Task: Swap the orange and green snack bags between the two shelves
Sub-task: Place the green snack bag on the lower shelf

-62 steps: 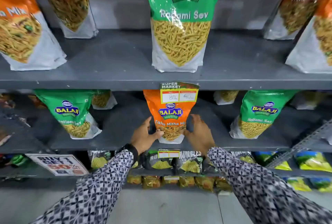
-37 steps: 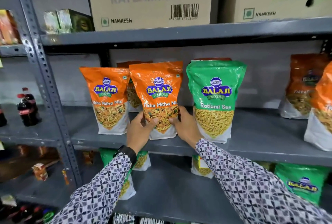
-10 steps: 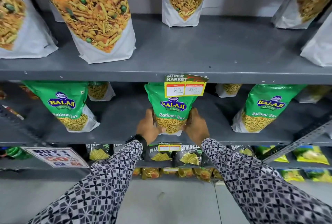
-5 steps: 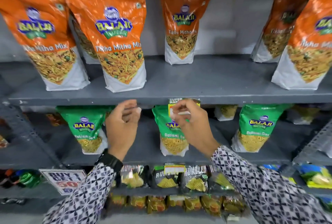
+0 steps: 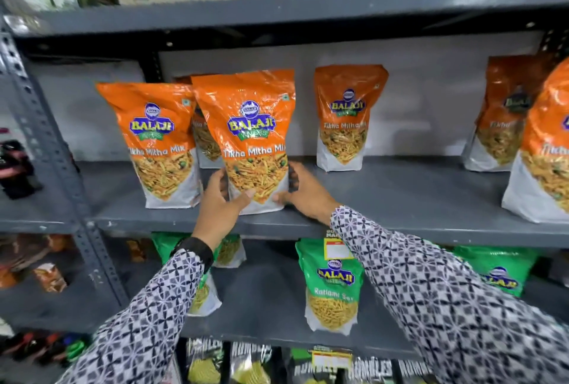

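We clasp the orange bag (image 5: 255,140) at its base: left hand (image 5: 222,205) at its 7 o'clock, right hand (image 5: 303,196) at 5 o'clock. It stands upright on the upper shelf (image 5: 385,202); green bag (image 5: 334,285) stands at 5 o'clock below.

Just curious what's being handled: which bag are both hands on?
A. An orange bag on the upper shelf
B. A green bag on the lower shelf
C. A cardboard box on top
A: the left hand and right hand clasp the base of an orange bag standing on the upper shelf.
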`<action>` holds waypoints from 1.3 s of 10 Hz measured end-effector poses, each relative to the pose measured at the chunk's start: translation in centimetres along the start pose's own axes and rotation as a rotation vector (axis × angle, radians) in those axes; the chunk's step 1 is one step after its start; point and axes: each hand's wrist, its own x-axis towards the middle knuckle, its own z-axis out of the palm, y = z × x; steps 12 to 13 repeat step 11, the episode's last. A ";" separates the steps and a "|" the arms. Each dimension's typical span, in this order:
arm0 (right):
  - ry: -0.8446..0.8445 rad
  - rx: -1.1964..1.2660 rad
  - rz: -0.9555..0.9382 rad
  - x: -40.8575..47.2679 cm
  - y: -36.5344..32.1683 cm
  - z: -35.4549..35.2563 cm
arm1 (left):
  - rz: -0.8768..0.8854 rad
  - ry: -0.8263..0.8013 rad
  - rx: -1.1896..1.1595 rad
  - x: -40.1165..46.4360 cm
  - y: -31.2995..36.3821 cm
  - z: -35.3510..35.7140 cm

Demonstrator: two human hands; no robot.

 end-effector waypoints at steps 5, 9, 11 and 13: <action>0.210 -0.049 0.012 -5.2 2.8 -7.7 | 0.071 -0.188 0.004 0.0 1.9 7.5; 0.313 -0.106 0.043 -8.5 5.7 -12.4 | 0.078 -0.226 0.023 -1.7 3.8 13.2; 0.373 -0.130 -0.022 -9.8 2.5 -13.0 | 0.136 -0.195 0.074 -2.2 4.8 12.1; 0.373 -0.130 -0.022 -9.8 2.5 -13.0 | 0.136 -0.195 0.074 -2.2 4.8 12.1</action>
